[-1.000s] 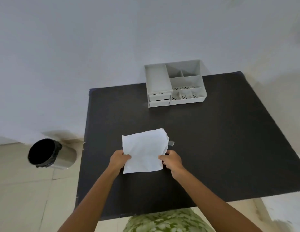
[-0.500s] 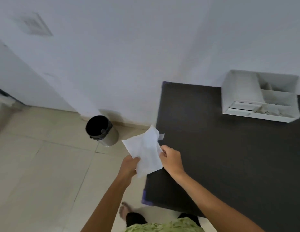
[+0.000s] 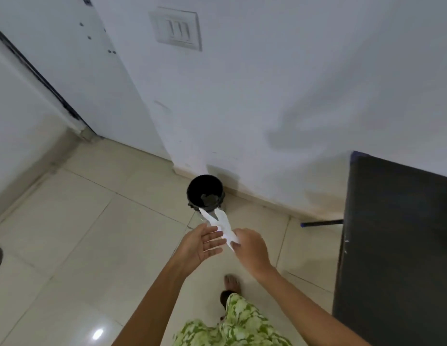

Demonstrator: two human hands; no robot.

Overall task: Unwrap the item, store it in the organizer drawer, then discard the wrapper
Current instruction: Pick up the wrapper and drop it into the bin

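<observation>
The white paper wrapper (image 3: 221, 224) hangs edge-on as a narrow strip, pinched at its lower end by my right hand (image 3: 249, 248). Its upper end reaches the near rim of the black-lined waste bin (image 3: 205, 193) on the floor. My left hand (image 3: 201, 242) is just left of the wrapper, palm up with fingers spread, holding nothing. Some dark material lies inside the bin. The organizer and the unwrapped item are out of view.
The black table (image 3: 397, 245) stands at the right, its corner near the wall. One table leg (image 3: 322, 223) shows near the floor. A bare foot (image 3: 231, 283) and green patterned clothing are below my arms. A door (image 3: 62, 71) is at the left.
The view has swung left from the table to the floor and bin. My left hand has let go of the wrapper. The wrapper now hangs from my right hand close to the bin.
</observation>
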